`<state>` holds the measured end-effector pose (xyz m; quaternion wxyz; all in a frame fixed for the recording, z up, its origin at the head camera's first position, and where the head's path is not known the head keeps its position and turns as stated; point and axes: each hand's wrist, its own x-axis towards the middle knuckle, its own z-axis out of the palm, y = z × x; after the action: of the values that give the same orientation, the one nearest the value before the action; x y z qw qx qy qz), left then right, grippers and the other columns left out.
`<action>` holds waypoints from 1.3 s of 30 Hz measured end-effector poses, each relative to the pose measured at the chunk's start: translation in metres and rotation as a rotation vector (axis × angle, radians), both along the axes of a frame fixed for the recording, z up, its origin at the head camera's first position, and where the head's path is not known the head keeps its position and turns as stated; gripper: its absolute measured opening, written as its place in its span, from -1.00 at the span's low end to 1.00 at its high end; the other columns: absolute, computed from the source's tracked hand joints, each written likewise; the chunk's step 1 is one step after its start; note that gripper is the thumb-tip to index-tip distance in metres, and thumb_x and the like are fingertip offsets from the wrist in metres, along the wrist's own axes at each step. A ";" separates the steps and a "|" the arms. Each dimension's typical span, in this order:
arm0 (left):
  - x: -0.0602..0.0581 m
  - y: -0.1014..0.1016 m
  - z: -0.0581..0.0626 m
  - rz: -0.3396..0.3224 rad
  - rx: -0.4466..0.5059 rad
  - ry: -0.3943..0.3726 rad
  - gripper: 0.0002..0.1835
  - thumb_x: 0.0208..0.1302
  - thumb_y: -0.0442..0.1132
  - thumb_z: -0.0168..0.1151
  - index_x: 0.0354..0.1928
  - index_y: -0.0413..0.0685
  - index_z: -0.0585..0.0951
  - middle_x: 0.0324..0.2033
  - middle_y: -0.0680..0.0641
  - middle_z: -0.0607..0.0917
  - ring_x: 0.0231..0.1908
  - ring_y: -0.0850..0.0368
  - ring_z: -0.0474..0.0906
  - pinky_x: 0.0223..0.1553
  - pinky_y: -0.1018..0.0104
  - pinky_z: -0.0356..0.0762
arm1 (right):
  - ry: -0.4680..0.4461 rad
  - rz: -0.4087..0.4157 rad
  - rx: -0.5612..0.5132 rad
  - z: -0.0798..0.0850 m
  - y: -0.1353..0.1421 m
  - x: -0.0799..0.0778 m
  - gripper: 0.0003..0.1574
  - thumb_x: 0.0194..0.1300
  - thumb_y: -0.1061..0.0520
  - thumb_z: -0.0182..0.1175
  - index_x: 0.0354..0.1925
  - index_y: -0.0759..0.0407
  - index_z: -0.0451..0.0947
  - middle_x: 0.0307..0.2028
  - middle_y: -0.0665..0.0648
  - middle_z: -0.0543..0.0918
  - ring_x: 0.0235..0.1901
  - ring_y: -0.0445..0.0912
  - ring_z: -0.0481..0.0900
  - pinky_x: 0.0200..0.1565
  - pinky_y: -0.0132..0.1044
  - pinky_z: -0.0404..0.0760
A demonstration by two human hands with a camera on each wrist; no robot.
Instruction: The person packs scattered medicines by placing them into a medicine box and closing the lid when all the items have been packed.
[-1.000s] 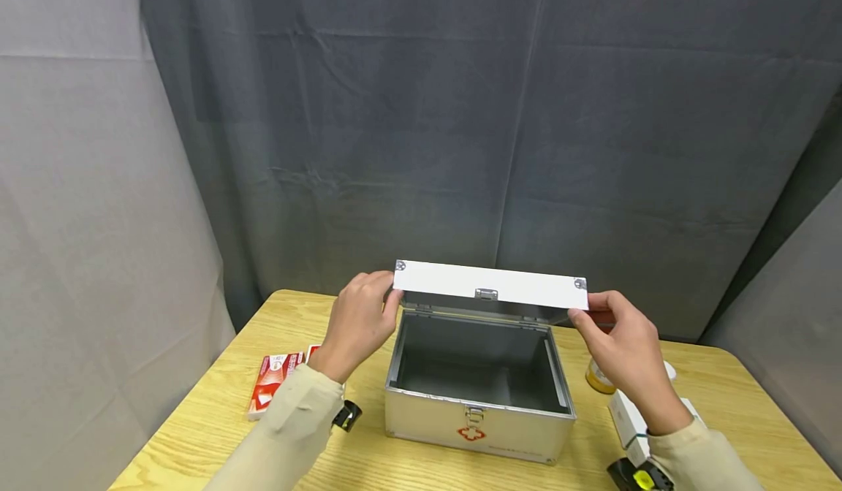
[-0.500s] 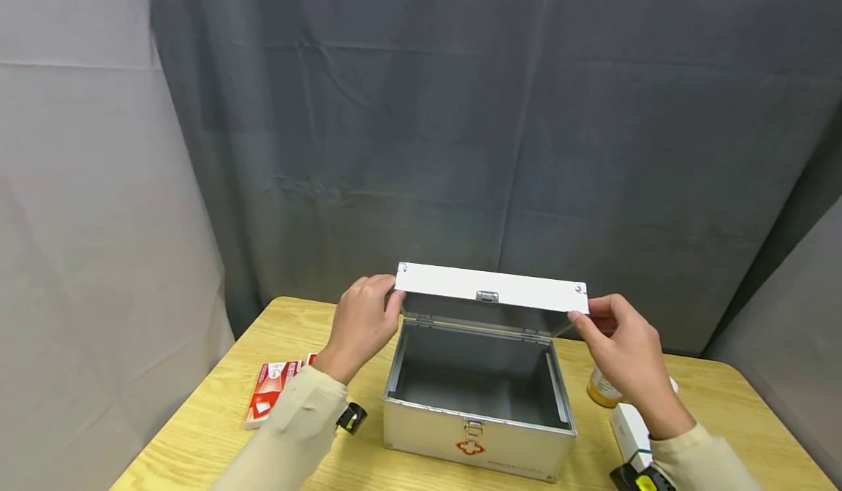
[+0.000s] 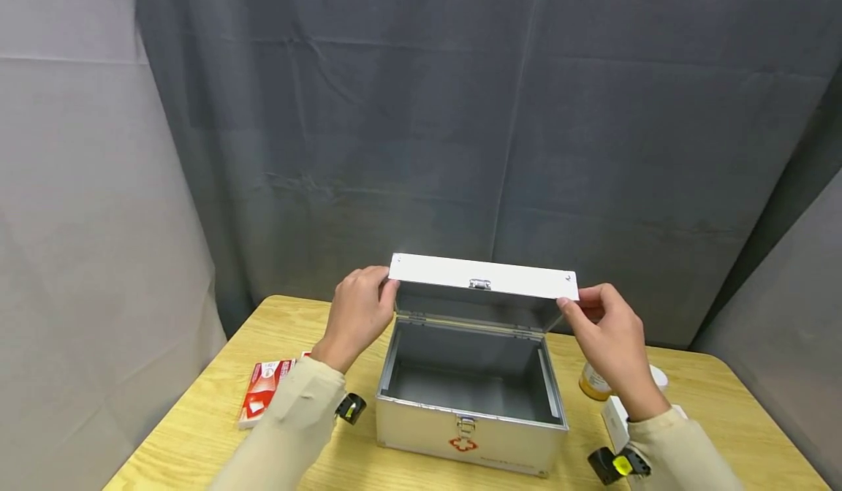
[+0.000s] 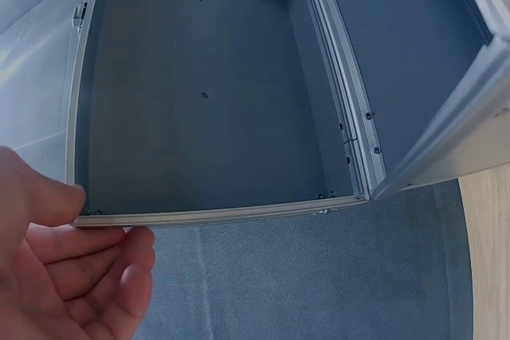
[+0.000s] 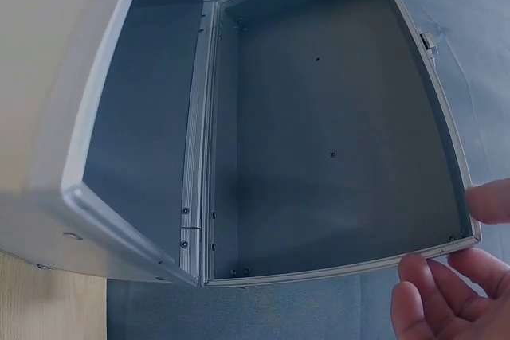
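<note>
A first-aid box (image 3: 421, 424) with a red cross emblem and a metal latch stands on the table, its grey inside bare. Its white-fronted lid (image 3: 483, 274) is raised on the rear hinges. My left hand (image 3: 358, 316) pinches the lid's left front corner, thumb on the rim and fingers under the outer side, as the left wrist view shows. At the opposite corner, my right hand (image 3: 612, 341) pinches the lid between thumb and fingers. The lid's hollow underside (image 5: 335, 117) faces the right wrist camera.
Left of the box, a red and white carton (image 3: 263, 392) lies partly behind the left sleeve. An amber bottle (image 3: 594, 383) and white boxes (image 3: 616, 421) are on the right, partly hidden by the right arm. Grey curtain (image 3: 395, 147) hangs behind the wooden table (image 3: 289, 314).
The lid looks tipped slightly further back, showing more of its underside. Both hands keep their grip on its corners. The head view has shifted a little.
</note>
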<state>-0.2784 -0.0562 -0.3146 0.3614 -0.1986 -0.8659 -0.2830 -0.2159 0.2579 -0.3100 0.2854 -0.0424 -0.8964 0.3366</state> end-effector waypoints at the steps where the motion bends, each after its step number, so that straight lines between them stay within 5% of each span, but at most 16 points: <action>1: -0.001 0.000 0.000 -0.004 0.000 0.001 -0.79 0.29 -0.31 0.25 -0.53 -0.14 0.60 -0.45 -0.13 0.74 -0.42 -0.06 0.61 -0.35 0.06 0.56 | -0.006 -0.001 -0.001 0.000 0.000 -0.001 -0.56 0.38 -0.05 0.22 -0.02 0.29 0.49 -0.17 0.28 0.63 -0.22 0.02 0.58 -0.34 -0.43 0.45; 11: -0.011 0.002 0.005 -0.015 0.020 -0.047 -0.78 0.31 -0.29 0.24 -0.53 -0.13 0.61 -0.58 -0.08 0.65 -0.52 0.04 0.52 -0.42 0.17 0.48 | -0.038 -0.007 -0.024 0.004 0.005 -0.009 -0.49 0.38 -0.12 0.21 0.01 0.27 0.48 -0.14 0.25 0.61 -0.20 -0.02 0.53 -0.32 -0.44 0.44; 18: -0.010 0.004 0.004 0.019 0.149 -0.178 -0.82 0.33 -0.19 0.26 -0.21 -0.18 0.67 -0.37 -0.10 0.72 -0.36 0.04 0.64 -0.26 0.14 0.62 | -0.075 0.001 -0.080 0.003 0.006 -0.012 -0.39 0.40 -0.21 0.14 0.08 0.27 0.41 -0.06 0.25 0.56 -0.12 -0.02 0.48 -0.30 -0.50 0.43; 22: -0.012 0.006 0.002 0.011 0.215 -0.217 -0.83 0.36 -0.17 0.24 -0.18 -0.14 0.60 -0.35 -0.08 0.67 -0.32 0.04 0.60 -0.24 0.17 0.58 | -0.074 -0.005 -0.134 0.002 0.003 -0.014 -0.39 0.41 -0.20 0.12 0.10 0.27 0.36 -0.03 0.25 0.52 -0.08 -0.02 0.45 -0.29 -0.57 0.39; 32: -0.009 0.003 -0.002 -0.043 0.195 -0.195 -0.70 0.34 -0.24 0.23 0.07 -0.16 0.59 -0.09 -0.16 0.68 -0.19 -0.07 0.67 -0.15 0.07 0.64 | 0.011 0.003 -0.149 -0.004 -0.003 -0.015 -0.49 0.42 -0.05 0.14 0.16 0.23 0.37 0.04 0.23 0.57 0.00 0.01 0.53 -0.16 -0.46 0.40; 39: -0.010 0.002 -0.008 -0.046 0.152 -0.161 -0.59 0.31 -0.29 0.22 0.20 -0.15 0.57 0.00 -0.14 0.71 -0.22 -0.02 0.69 -0.19 0.05 0.63 | -0.013 0.045 -0.136 -0.008 -0.005 -0.016 -0.39 0.43 0.00 0.12 0.33 0.19 0.27 0.20 0.29 0.52 0.11 0.13 0.55 -0.04 -0.34 0.47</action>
<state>-0.2884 -0.0543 -0.3230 0.2984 -0.1670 -0.8633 -0.3711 -0.2318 0.2533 -0.3176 0.2683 -0.0439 -0.8740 0.4029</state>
